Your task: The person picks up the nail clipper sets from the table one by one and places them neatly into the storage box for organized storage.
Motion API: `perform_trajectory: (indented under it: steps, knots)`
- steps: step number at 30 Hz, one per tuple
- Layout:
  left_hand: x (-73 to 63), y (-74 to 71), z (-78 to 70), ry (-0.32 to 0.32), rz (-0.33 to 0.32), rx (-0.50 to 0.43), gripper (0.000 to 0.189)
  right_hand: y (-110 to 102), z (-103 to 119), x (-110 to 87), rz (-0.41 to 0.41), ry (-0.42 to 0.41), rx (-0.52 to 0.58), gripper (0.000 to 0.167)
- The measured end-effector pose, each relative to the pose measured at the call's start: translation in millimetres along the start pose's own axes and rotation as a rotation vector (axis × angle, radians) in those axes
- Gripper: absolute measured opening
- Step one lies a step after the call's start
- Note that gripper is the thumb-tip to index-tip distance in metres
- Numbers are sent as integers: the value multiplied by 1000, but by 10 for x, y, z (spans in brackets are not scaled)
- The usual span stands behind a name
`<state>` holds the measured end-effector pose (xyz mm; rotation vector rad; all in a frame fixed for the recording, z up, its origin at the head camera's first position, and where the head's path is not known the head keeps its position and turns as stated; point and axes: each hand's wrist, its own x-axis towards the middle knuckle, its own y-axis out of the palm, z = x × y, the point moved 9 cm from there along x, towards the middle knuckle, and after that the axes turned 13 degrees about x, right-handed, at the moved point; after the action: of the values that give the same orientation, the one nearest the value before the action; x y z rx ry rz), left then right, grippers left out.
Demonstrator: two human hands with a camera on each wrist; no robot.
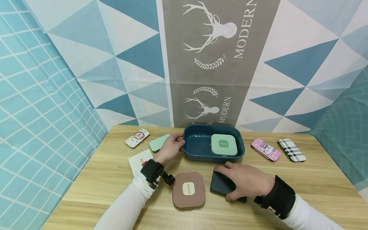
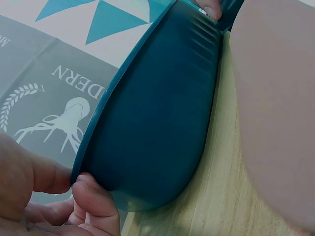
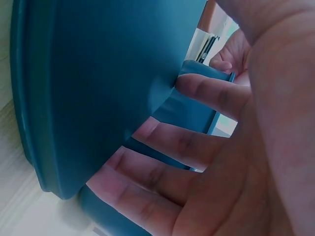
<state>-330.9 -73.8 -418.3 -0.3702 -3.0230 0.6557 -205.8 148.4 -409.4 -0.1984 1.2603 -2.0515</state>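
Observation:
My left hand [image 1: 171, 147] holds the left end of a dark blue plastic bin [image 1: 196, 158]. In the left wrist view its thumb and fingers pinch the bin's rim [image 2: 93, 118]. Inside the bin, on the right, lies a square mint manicure case [image 1: 232, 147]. My right hand [image 1: 244, 179] grips a flat dark case [image 1: 219, 182] in front of the bin, thumb on the near side and fingers over the far edge. Large in the right wrist view, this dark case [image 3: 98, 88] has the fingertips along its edge. A square brown manicure case [image 1: 181, 182] lies between my forearms.
Left of the bin lie a cartoon-print case [image 1: 137, 138], a mint oblong case [image 1: 157, 144] and a cream case [image 1: 138, 161] partly under my left wrist. To the right are a pink cartoon case [image 1: 265, 149] and a plaid case [image 1: 291, 150]. A patterned cloth hangs behind the wooden table [image 1: 77, 198].

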Motion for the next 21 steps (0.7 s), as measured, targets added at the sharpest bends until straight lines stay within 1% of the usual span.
perform_trajectory:
  steps: [9, 21]
  knots:
    - [-5, 2, 0, -3, 3, 2, 44, -4, 14, -1, 0, -26, 4, 83]
    - [-9, -1, -3, -11, 0, 0, 44, -48, 47, -32, -19, -49, -2, 79]
